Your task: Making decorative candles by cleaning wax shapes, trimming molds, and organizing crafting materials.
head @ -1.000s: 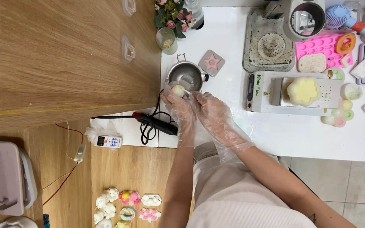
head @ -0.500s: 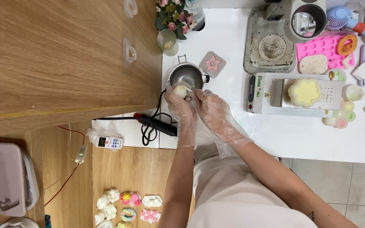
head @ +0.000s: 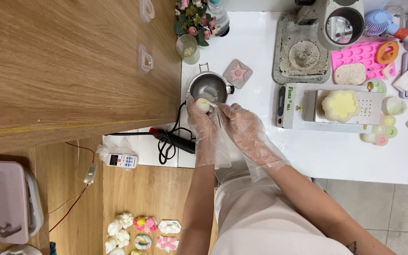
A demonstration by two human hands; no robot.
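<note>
Both hands shifted slightly up toward small steel pot (head: 208, 87) since earlier frame. Head view: left hand (head: 204, 126) pinches small cream piece (head: 201, 105) at pot rim; right hand (head: 242, 127) fingers narrow on thin stick (head: 209, 102) touching it. Advice: light strokes, keep piece steady over pot

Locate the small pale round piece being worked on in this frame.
In the head view, the small pale round piece sits at the left hand fingertips, just below the metal pot, with the right hand alongside.
</note>
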